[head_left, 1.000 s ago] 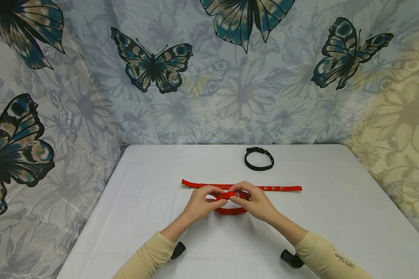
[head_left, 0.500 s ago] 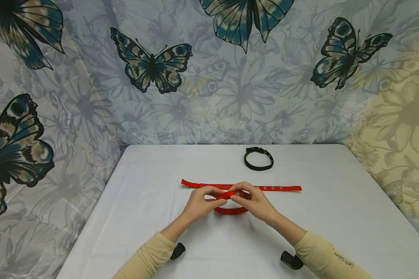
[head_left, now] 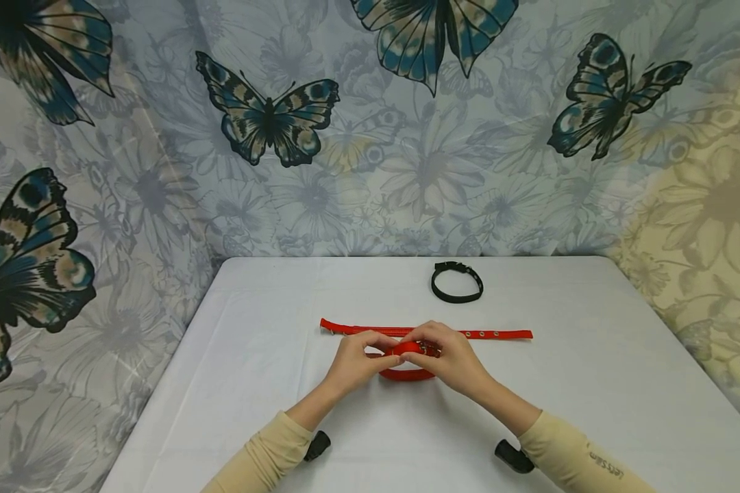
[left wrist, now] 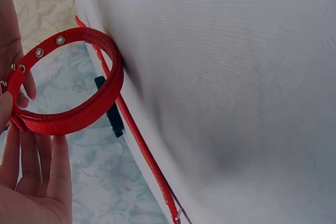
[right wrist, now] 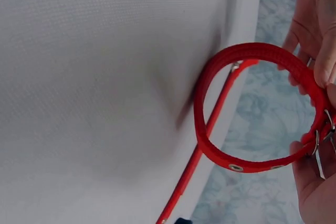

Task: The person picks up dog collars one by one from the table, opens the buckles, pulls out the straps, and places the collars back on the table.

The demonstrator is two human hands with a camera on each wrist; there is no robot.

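A red collar (head_left: 407, 375), buckled into a loop, is held upright on the white table between both hands. My left hand (head_left: 359, 359) pinches the strap beside the buckle from the left, thumb in front and fingers behind. From the other side my right hand (head_left: 449, 356) pinches the band at the metal buckle, its thumb tip close to the left thumb. Metal eyelets show along the collar (left wrist: 81, 121) in the left wrist view. The buckle and a ring (right wrist: 316, 142) appear beside the right fingers in the right wrist view.
Just behind the hands a second red collar (head_left: 499, 335) lies unfastened and stretched out, partly hidden by them. Farther back rests a black collar (head_left: 458, 298) closed in a loop. The white table (head_left: 271, 294) ends at a butterfly-patterned backdrop (head_left: 407, 178).
Both hands stay in place around the red collar. The right thumb and fingers have shifted slightly left along the strap, towards the left fingertips. The other collars have not moved.
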